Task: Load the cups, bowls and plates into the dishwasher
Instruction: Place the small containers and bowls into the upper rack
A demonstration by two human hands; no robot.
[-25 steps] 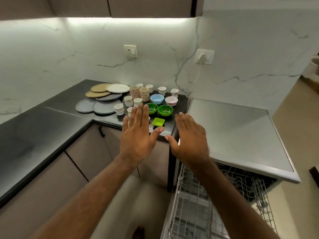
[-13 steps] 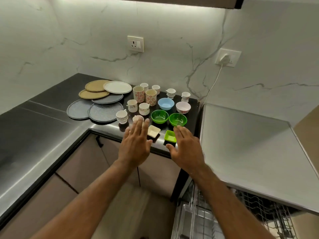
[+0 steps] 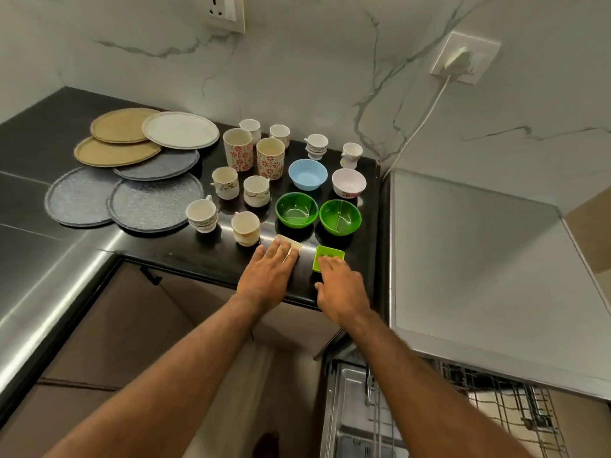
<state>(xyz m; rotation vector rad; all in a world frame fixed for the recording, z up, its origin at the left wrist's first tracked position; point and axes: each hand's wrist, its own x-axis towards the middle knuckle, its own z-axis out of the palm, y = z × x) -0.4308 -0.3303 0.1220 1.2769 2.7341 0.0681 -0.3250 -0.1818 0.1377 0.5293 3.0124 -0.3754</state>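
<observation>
KITCHEN CORNER: A person reaches with both arms to the front edge of the black countertop (image 3: pixel 215 257), where the nearest pieces of a load bound for the dishwasher lie. The left hand (image 3: pixel 266 276) rests with its fingers straight and close together across the cream square dish (image 3: pixel 295 243), covering most of it and gripping nothing. The right hand (image 3: pixel 342 289), just beside it, has its fingertips at the near wall of the green square dish (image 3: pixel 332 253). Its fingers are extended and its thumb is held clear to the left, so no pinch has closed. Each small dish lies directly ahead of its own hand. The two dishes are near each other but apart, and closer to the person than anything else on the counter. Being square, neither offers a long axis to line up with. Behind them stand two round green bowls (image 3: pixel 296 209), a blue bowl (image 3: pixel 307 175), a white bowl (image 3: pixel 348 183) and a cluster of cups (image 3: pixel 245 228). To the left lie overlapping plates (image 3: pixel 155 201), all untouched. The pulled-out dishwasher rack (image 3: pixel 496 403) shows below and to the right, on the right arm's side. The green dish therefore likely has the shorter trip down, while the left hand would have to cross over
</observation>
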